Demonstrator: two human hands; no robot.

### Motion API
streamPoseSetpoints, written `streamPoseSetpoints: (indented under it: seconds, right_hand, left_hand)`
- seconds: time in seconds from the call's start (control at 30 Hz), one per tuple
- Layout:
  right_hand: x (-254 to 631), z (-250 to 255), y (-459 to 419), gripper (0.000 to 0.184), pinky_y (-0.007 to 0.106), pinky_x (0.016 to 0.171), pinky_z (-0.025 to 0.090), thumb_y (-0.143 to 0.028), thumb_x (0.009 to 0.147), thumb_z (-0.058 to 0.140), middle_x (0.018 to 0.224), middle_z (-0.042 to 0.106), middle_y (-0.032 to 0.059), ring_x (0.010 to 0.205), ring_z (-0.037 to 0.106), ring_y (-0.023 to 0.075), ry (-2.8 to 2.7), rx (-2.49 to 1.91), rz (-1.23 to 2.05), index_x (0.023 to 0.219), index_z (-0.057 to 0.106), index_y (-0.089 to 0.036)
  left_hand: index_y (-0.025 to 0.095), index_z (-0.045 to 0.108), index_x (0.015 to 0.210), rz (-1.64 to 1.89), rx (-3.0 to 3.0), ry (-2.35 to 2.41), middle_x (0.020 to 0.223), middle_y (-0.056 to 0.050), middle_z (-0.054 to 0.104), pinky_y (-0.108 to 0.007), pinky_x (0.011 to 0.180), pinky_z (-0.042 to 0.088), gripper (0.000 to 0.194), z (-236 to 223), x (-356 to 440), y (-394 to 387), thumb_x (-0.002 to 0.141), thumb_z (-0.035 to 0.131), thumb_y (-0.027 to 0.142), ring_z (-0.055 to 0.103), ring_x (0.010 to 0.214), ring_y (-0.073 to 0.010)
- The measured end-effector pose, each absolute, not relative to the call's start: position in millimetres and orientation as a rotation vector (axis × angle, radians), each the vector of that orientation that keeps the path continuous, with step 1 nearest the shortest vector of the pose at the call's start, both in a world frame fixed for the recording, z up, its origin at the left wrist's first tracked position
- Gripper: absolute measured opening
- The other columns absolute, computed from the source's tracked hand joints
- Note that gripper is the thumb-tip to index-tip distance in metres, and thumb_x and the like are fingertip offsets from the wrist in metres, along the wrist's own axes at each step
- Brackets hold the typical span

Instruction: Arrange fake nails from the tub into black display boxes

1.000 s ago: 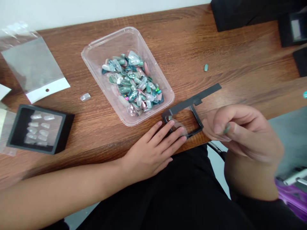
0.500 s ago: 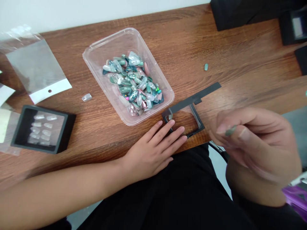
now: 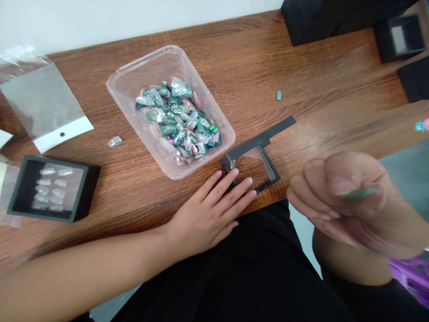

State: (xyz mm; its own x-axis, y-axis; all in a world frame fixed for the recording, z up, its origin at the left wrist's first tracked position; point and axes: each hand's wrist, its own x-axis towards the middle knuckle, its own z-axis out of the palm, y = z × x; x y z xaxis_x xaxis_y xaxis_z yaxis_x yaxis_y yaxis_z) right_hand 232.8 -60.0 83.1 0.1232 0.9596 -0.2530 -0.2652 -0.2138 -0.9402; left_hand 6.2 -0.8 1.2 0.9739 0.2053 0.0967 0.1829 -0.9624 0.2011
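Note:
My left hand [image 3: 208, 210] lies flat on the wooden table [image 3: 318, 89], fingers stretched out onto the near corner of a small black frame case [image 3: 254, 154] with its lid swung open. My right hand [image 3: 348, 201] is raised close to the camera, off the table's front edge, fingers curled, pinching a small green press-on nail [image 3: 362, 193] between thumb and forefinger. A clear plastic tub [image 3: 134, 76] holding several green, teal and clear press-on nails [image 3: 177, 118] stands just behind the frame case.
A black box [image 3: 50, 188] with clear nails behind a window sits at the left, next to clear plastic bags [image 3: 40, 98]. A loose clear nail [image 3: 114, 141] and a loose green nail [image 3: 279, 95] lie on the table. Black boxes [image 3: 398, 38] stand at the back right.
My right hand has lifted nearer to the camera and to the right, turning the green nail sideways in its pinch. My left hand stays flat on the frame case.

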Motion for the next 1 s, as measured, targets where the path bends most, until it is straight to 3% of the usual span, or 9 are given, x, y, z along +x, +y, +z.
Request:
streamPoseSetpoints:
  seconds: [0.13, 0.3, 0.37, 0.53, 0.67, 1.0]
  right_hand:
    - [230.4, 81.4, -60.6, 0.018, 0.022, 0.038, 0.026, -0.048, 0.087, 0.077, 0.057, 0.052, -0.0049, 0.042, 0.023, 0.005, -0.781, -1.292, 1.355, 0.085, 0.074, -0.031]
    - [233.1, 64.9, -61.9, 0.006, 0.021, 0.051, 0.041, -0.035, 0.093, 0.073, 0.069, 0.063, -0.003, 0.056, 0.048, 0.007, -0.96, -1.416, 1.216, 0.09, 0.075, -0.029]
    - [236.6, 53.5, -59.3, 0.008, 0.022, 0.056, 0.043, -0.032, 0.092, 0.073, 0.07, 0.063, -0.0023, 0.06, 0.052, 0.0077, -1.103, -1.582, 1.079, 0.088, 0.074, -0.026]
    - [240.5, 37.5, -44.3, 0.02, 0.025, 0.058, 0.041, -0.037, 0.097, 0.063, 0.072, 0.063, -0.0014, 0.062, 0.052, 0.0094, -1.513, -1.859, 0.944, 0.087, 0.071, -0.022]
    - [231.7, 43.9, -30.6, 0.018, 0.027, 0.057, 0.032, -0.032, 0.094, 0.059, 0.069, 0.064, -0.0014, 0.059, 0.051, 0.0105, -1.818, -2.062, 0.865, 0.084, 0.069, -0.022]
    - [232.3, 44.1, -24.2, 0.027, 0.027, 0.054, 0.027, -0.043, 0.093, 0.055, 0.06, 0.06, -0.0022, 0.052, 0.051, 0.0119, -1.846, -2.229, 0.783, 0.077, 0.063, -0.022]
  left_hand:
    - [0.015, 0.038, 0.161, 0.174, 2.93, 0.293, 0.17, -0.009, 0.036, -0.052, 0.127, 0.021, 0.072, 0.3, 6.6, -0.8, 0.101, 0.055, 0.051, 0.033, 0.156, -0.0379]
    - [0.015, 0.039, 0.161, 0.184, 2.934, 0.295, 0.17, -0.009, 0.036, -0.051, 0.128, 0.02, 0.073, 0.2, 6.5, -1.2, 0.1, 0.056, 0.051, 0.033, 0.156, -0.0375]
    - [0.016, 0.039, 0.161, 0.166, 2.937, 0.292, 0.17, -0.009, 0.035, -0.052, 0.128, 0.02, 0.072, 0.4, 6.2, -1.5, 0.1, 0.056, 0.051, 0.032, 0.156, -0.0372]
    - [0.014, 0.037, 0.161, 0.166, 2.942, 0.282, 0.17, -0.011, 0.035, -0.053, 0.129, 0.018, 0.073, -1.6, 5.4, -2.2, 0.101, 0.055, 0.05, 0.03, 0.157, -0.0355]
    - [0.011, 0.034, 0.162, 0.18, 2.947, 0.261, 0.17, -0.014, 0.034, -0.053, 0.129, 0.017, 0.075, -3.2, 5.6, -1.8, 0.101, 0.054, 0.048, 0.03, 0.158, -0.0332]
    - [0.014, 0.034, 0.163, 0.143, 2.954, 0.246, 0.171, -0.011, 0.032, -0.054, 0.128, 0.019, 0.074, 0.3, 5.9, -1.8, 0.101, 0.054, 0.048, 0.03, 0.158, -0.0335]
